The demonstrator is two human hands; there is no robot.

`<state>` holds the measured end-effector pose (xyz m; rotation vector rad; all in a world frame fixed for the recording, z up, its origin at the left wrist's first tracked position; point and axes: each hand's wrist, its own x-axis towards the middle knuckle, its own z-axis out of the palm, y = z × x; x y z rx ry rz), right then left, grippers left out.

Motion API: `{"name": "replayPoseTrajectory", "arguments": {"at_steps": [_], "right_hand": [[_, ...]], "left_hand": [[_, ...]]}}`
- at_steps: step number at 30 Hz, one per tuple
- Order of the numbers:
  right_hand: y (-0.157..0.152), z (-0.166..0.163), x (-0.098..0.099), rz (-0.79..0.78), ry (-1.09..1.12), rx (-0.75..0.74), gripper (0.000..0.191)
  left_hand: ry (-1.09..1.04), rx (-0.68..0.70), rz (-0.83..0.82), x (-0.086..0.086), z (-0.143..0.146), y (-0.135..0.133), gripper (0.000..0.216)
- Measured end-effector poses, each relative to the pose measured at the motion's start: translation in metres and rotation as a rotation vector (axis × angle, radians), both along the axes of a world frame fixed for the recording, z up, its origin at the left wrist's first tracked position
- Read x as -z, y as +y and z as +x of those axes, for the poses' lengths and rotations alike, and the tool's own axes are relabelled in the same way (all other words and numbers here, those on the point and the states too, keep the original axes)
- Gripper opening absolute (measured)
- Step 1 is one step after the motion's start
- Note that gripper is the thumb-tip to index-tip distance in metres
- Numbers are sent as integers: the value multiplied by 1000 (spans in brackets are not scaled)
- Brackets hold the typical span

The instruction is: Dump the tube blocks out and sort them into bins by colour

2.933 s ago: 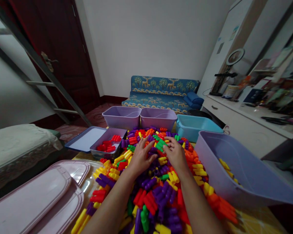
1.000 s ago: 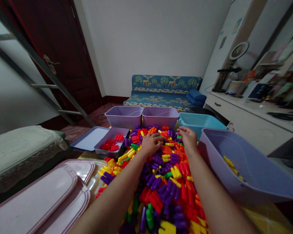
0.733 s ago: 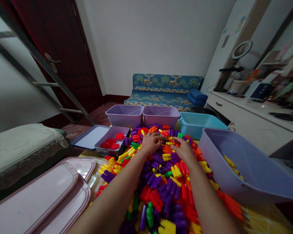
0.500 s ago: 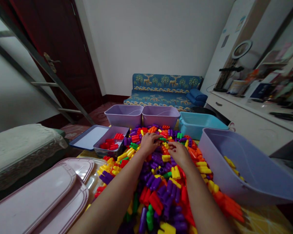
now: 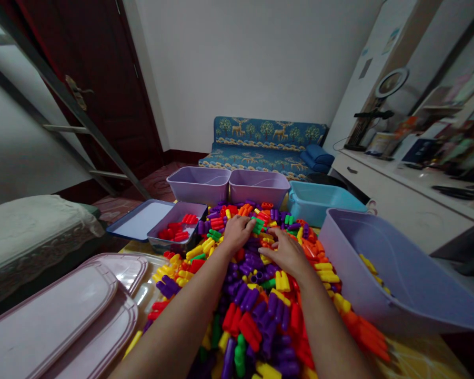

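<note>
A large heap of plastic building blocks in purple, red, yellow, green and orange spreads under both my hands. At the far part of the heap, my left hand is closed with its fingertips on a green block, which shows several joined tubes. My right hand hovers just to the right, thumb and fingers apart, with nothing seen in it. Yellow and orange blocks lie beneath its fingers. Between the forearms are purple blocks, red blocks and a green block.
Two lilac bins and a turquoise bin line the back. A larger lilac bin at right contains several yellow blocks. At left are a small box with red blocks, its lid, and pale pink lids.
The green block at my left fingertips has been raised and tilted. My right hand has drawn slightly nearer to me, and its fingers have spread. The view has shifted slightly.
</note>
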<state>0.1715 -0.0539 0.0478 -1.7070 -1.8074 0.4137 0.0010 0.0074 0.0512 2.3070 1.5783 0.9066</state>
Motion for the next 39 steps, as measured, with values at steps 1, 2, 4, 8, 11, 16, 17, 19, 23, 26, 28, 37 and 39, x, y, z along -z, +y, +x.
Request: {"name": "replayPoseTrajectory", "arguments": {"at_steps": [1, 2, 4, 8, 11, 16, 17, 19, 23, 26, 28, 37, 39], "right_hand": [[0, -1, -1, -5, -31, 4, 54], [0, -1, -1, -5, -44, 7, 50], [3, -1, 2, 10, 10, 10, 41], [11, 1, 7, 61, 419, 37, 21], [13, -1, 5, 86, 741, 38, 24], [11, -7, 1, 120, 924, 36, 36], [10, -7, 0, 131, 916, 35, 36], [10, -6, 0, 163, 890, 40, 35], [9, -7, -1, 184, 835, 37, 32], [8, -8, 0, 177, 732, 31, 28], [8, -8, 1, 163, 612, 17, 24], [6, -12, -1, 145, 540, 31, 28], [3, -16, -5, 174, 626, 47, 33]], "left_hand": [[-26, -3, -18, 0, 0, 1, 46], [-50, -7, -39, 0, -1, 1, 52], [-98, 4, -62, 2, -1, 2, 52], [-229, 75, -35, 7, -3, 1, 30], [-282, 152, -54, 8, -4, 0, 32], [-429, 252, -188, 4, -5, -7, 45], [-470, 267, -205, 4, -5, -8, 44], [-525, 283, -224, 3, -5, -10, 44], [-512, 270, -227, 4, -5, -10, 38], [-525, 303, -281, 5, -5, -10, 31], [-549, 331, -322, 4, -5, -10, 28], [-680, 303, -324, 0, -2, -13, 21], [-739, 312, -322, 1, -1, -11, 16]]}}
